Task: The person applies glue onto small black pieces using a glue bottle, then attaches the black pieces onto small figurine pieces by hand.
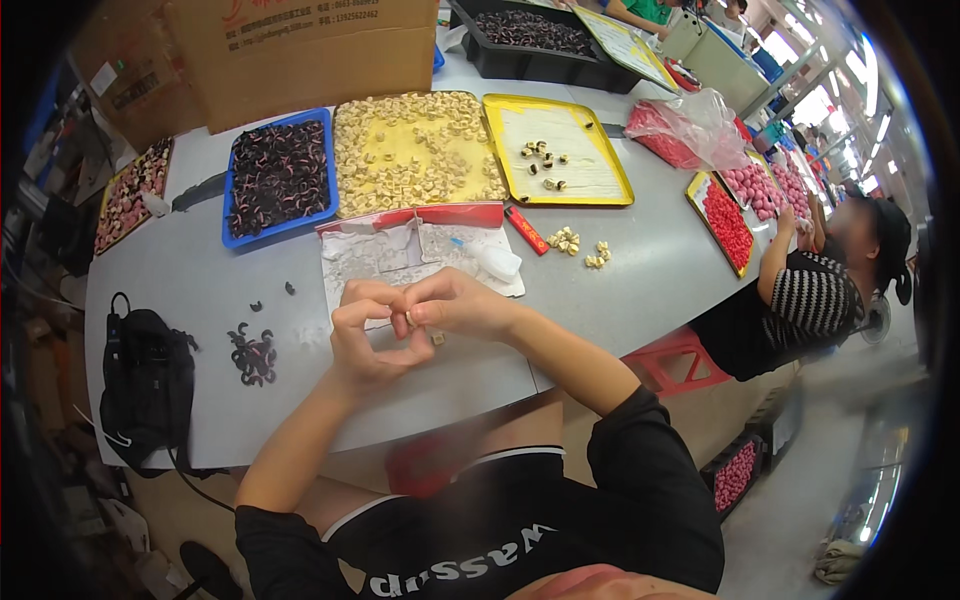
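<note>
Dark pile (254, 358): curved pieces heaped on the counter (225, 420), apparently for easy reach.
Left hand (365, 335): fingers pinching, seemingly steadying.
Small piece (410, 318): right between both hands, pale, mostly hidden!
Right hand (460, 303): fingers pinching it too, probably for control.
Cream clusters (564, 240): blocky, likely kept handy.

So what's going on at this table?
A person's left hand and right hand meet over the grey table, fingers apparently pinching a small cream-coloured piece. Beyond them sit a blue rectangular plastic tray of dark curved pieces, a shallow yellow tray crowded with cream-coloured blocks, and a yellow-rimmed tray holding only a few pieces.
</note>
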The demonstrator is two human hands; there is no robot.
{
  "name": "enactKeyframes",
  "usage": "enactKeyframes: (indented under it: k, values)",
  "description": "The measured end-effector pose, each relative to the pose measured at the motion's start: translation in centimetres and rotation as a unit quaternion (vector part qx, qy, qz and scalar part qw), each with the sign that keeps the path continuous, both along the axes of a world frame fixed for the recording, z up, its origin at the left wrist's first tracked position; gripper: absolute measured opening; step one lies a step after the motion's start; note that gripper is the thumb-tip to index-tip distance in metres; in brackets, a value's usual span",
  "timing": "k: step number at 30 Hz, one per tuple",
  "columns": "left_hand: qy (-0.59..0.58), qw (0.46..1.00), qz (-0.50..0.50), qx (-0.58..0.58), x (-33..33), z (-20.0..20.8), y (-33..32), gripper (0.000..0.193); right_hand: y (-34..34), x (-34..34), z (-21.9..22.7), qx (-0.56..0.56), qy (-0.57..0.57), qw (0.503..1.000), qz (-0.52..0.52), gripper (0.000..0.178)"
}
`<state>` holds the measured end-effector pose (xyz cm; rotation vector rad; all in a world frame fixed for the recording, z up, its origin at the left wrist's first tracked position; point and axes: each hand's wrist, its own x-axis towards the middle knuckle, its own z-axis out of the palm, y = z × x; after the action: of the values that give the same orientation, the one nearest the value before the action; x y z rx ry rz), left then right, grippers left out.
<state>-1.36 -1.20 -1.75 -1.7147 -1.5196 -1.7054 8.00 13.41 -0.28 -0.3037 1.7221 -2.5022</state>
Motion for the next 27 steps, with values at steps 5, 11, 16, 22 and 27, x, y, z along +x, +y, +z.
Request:
enactKeyframes:
  k: [5, 11, 16, 22, 27]
  values:
    - [-0.022, 1.0, 0.003, 0.014, -0.1, -0.3, 0.2, 0.057, 0.3, 0.1, -0.4, 0.038, -0.113, 0.992, 0.026, 0.042]
    - [-0.01, 1.0, -0.017, 0.006, 0.2, 0.3, 0.1, 0.057, -0.2, 0.2, 0.0, 0.0, -0.039, 0.999, 0.021, 0.035]
    - [0.025, 0.999, 0.007, 0.021, 0.1, 0.2, 0.1, 0.055, -0.3, 0.4, 1.1, 0.067, -0.048, 0.996, 0.021, 0.031]
    - [0.058, 0.998, 0.02, 0.015, 0.0, 0.5, 0.0, 0.05, -0.2, 0.4, 1.0, 0.111, -0.058, 0.992, -0.002, 0.024]
    - [0.06, 0.998, 0.002, 0.005, -0.3, 0.6, 0.0, 0.051, -0.1, 0.4, 1.0, 0.131, -0.09, 0.987, -0.038, 0.022]
